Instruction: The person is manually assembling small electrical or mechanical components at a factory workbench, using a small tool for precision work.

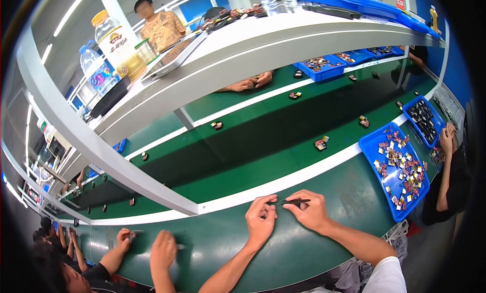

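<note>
"Black tool [299, 201] clamped in our right grip [313, 212], above the near worktop [215, 250]: which step are we at?"

"Close work at its tip, we judge; steadiness is called for next. Our left grip [261, 219] curls just beside; whether it's closed on anything, we cannot tell."

"Its look?"

"Slim, dark, paler-tipped."

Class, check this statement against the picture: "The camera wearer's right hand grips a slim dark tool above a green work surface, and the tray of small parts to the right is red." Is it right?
Not quite: the tray of small parts is blue, as the head view shows. The right hand, slim dark tool and green work surface stand as stated.
</note>
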`<state>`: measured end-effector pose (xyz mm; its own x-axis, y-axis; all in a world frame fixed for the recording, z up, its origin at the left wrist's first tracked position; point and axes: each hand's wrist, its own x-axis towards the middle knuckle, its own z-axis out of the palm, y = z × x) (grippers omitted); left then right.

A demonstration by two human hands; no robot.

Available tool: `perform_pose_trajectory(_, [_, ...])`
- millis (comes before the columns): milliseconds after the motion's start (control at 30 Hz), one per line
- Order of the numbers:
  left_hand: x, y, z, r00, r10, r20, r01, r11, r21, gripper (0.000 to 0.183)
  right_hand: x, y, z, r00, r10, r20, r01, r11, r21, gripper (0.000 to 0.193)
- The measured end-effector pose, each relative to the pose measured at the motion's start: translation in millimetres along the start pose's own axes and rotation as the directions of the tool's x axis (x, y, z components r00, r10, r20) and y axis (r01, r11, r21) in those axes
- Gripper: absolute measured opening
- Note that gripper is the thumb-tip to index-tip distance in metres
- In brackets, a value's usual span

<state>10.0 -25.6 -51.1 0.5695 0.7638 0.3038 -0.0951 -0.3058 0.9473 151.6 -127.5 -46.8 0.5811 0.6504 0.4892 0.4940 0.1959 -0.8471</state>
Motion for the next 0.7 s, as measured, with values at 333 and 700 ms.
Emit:
perform_pose_trajectory(333, [12, 4, -4, 0.962, -0.25, -0.112, 0.239, 0.966, -0.096, 0.024, 2, 7, -6, 0.991, 0.124, 0.044, -0.125, 0.992, 0.028, 0.012])
perform_pose_trajectory(700, [192, -1, 71, 0.933, -0.254, 0.254, 0.189, 0.948, 0.254, 0.02, 5, 8, -8, 0.974, 0.149, 0.171, -0.156, 0.988, 0.024, 0.013])
